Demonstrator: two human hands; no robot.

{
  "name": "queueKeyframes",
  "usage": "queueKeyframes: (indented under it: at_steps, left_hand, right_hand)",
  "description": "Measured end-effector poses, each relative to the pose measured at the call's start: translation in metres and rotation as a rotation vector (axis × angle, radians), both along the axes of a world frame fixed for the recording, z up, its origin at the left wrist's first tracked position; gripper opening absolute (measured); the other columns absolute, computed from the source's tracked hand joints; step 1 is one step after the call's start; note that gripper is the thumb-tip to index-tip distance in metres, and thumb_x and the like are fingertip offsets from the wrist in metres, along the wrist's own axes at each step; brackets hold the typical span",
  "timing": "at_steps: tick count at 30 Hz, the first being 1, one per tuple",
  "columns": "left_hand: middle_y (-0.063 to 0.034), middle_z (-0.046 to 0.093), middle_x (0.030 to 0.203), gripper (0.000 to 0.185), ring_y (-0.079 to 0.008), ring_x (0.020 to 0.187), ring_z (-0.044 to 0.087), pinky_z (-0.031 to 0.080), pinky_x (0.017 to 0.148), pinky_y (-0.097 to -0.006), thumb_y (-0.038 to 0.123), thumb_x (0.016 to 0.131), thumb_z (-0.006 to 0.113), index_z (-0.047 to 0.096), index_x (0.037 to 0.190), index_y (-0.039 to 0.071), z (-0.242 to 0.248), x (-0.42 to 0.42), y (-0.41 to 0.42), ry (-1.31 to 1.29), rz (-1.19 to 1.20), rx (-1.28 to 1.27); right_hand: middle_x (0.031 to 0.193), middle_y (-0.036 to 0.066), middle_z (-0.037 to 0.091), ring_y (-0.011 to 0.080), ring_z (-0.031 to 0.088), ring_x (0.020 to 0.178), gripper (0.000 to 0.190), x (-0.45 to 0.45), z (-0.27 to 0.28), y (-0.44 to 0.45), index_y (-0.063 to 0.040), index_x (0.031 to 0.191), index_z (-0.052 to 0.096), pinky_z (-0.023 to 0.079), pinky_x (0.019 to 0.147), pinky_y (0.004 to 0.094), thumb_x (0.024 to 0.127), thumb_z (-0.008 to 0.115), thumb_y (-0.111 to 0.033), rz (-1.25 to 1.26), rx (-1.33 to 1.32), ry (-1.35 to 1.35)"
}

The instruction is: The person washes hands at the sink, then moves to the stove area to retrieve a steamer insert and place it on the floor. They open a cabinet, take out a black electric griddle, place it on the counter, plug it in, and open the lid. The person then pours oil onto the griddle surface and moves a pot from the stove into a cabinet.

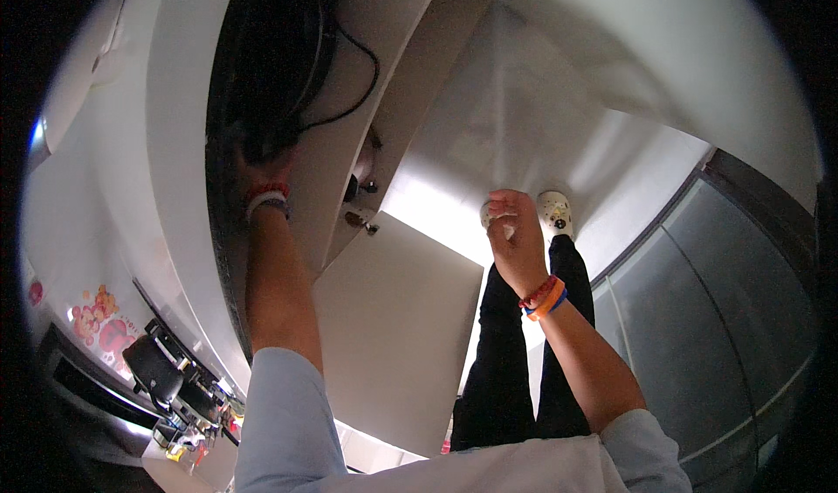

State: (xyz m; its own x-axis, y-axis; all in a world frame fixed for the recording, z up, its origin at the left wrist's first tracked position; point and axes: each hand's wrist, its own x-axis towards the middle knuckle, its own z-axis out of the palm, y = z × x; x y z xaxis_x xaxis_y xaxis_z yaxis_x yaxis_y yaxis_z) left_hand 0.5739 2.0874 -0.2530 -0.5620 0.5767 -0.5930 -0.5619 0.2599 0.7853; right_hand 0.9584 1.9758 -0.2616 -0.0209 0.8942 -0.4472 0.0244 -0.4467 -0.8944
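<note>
My left hand (265, 166) reaches into a dark cabinet space, at the lower end of a large black object (275, 54). Shadow hides its fingers, so whether they grip the object or only touch it cannot be made out. A black cable (374, 77) loops out beside that object over a pale shelf board (357, 22). Above the floor, my right hand (518, 244) is loosely curled and holds nothing visible; a gap shows between thumb and fingers. Below it are my cream clogs (555, 210).
A pale cabinet door (399, 329) stands swung out between my arms, with a metal hinge (361, 221) at its corner. Grey panels (694, 283) line the right side. At lower left, black cookware (157, 368) and small items sit near a wall with pink stickers (111, 332).
</note>
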Motion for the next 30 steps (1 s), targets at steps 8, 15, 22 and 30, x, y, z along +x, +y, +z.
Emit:
queueKeyframes:
  at_steps: [8,15,22,30]
  left_hand:
    - [-0.0142,0.021,0.144,0.078,-0.0368,0.131,0.019,0.023,0.101,-0.0584,0.042,0.082,0.058,0.018,0.14,0.009,-0.017,-0.008,-0.014,-0.239,0.032,0.062]
    - [-0.0136,0.023,0.143,0.079,-0.0293,0.133,0.02,0.017,0.105,-0.0551,0.049,0.082,0.055,0.02,0.14,0.009,-0.017,0.082,-0.034,-0.215,-0.227,0.068]
    - [-0.0137,0.023,0.142,0.088,-0.0304,0.13,0.026,0.025,0.104,-0.0516,0.059,0.077,0.056,0.021,0.139,0.007,0.007,0.062,-0.06,-0.1,0.391,-0.196]
    - [-0.0128,0.031,0.139,0.073,-0.0305,0.124,0.035,0.031,0.101,-0.0435,0.055,0.081,0.052,0.03,0.137,0.015,-0.021,0.032,-0.04,0.326,0.005,-0.016]
  right_hand:
    - [0.094,0.011,0.053,0.0195,0.055,0.084,0.03,-0.017,-0.019,0.001,-0.002,0.102,0.051,0.048,0.071,0.0306,0.072,0.049,0.004,0.023,0.049,-0.077]
    - [0.095,0.012,0.054,0.0239,0.056,0.081,0.024,-0.038,-0.034,0.031,-0.003,0.094,0.054,0.047,0.072,0.0341,0.071,0.05,0.004,0.1,0.161,-0.147]
    - [0.101,0.012,0.056,0.0228,0.058,0.085,0.027,-0.076,-0.054,0.117,-0.004,0.105,0.052,0.049,0.076,0.0346,0.082,0.057,-0.016,0.236,0.188,-0.26]
    - [0.128,0.028,0.039,0.0343,0.045,0.115,0.103,-0.163,-0.029,0.135,0.009,0.131,0.02,0.037,0.097,0.0372,0.065,0.073,-0.05,-0.014,-0.046,0.294]
